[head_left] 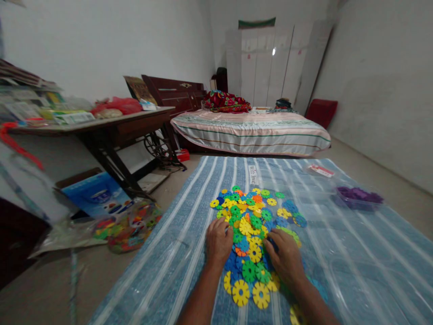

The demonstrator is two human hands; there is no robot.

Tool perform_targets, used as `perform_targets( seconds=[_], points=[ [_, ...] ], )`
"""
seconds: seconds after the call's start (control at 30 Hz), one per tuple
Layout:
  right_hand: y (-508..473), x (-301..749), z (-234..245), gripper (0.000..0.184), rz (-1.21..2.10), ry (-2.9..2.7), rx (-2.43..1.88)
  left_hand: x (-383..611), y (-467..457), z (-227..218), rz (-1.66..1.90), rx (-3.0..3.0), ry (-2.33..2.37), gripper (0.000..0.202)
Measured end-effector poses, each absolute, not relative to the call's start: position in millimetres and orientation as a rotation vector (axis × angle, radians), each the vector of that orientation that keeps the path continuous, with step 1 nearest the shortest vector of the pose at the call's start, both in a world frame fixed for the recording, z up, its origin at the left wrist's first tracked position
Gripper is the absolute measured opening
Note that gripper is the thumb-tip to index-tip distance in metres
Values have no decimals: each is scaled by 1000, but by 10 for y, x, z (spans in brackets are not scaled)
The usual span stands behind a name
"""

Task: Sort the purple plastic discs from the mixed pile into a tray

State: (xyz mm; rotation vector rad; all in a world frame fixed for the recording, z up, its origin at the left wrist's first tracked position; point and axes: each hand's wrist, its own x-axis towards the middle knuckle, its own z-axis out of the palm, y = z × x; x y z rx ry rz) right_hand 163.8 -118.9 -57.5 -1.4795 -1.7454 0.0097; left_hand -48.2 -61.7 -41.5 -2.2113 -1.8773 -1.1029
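A heap of notched plastic discs (255, 253) in yellow, green, blue and orange lies on the blue striped cloth (162, 266). At the heap's left edge rests my left hand (219, 240), its fingers curled in among the discs. Whatever those fingers pinch is hidden. On the right side, my right hand (287, 255) has thumb and forefinger closed on a dark blue disc (272, 244), only partly visible. Its other fingers bend over green and blue discs.
Purple pieces fill a clear plastic box (360, 205) at the right. Beyond it lies a clear lid with a red-and-white label (321, 170). Bags of colourful pieces (131, 225) sit on the floor left, below a sewing-machine table (131, 119). A bed (250, 133) stands behind.
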Motion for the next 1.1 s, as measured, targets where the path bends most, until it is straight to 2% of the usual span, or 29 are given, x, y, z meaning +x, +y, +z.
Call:
perform_targets(
  seconds=[0.6,1.1],
  points=[
    [-1159,1698,-463,25,212,-1716,-1479,-397,-631,-389,-1206,-2248,-1922,19],
    [-1161,1706,-455,22,226,-1705,-1463,-407,-632,-354,-1194,-2293,-1901,19]
  ],
)
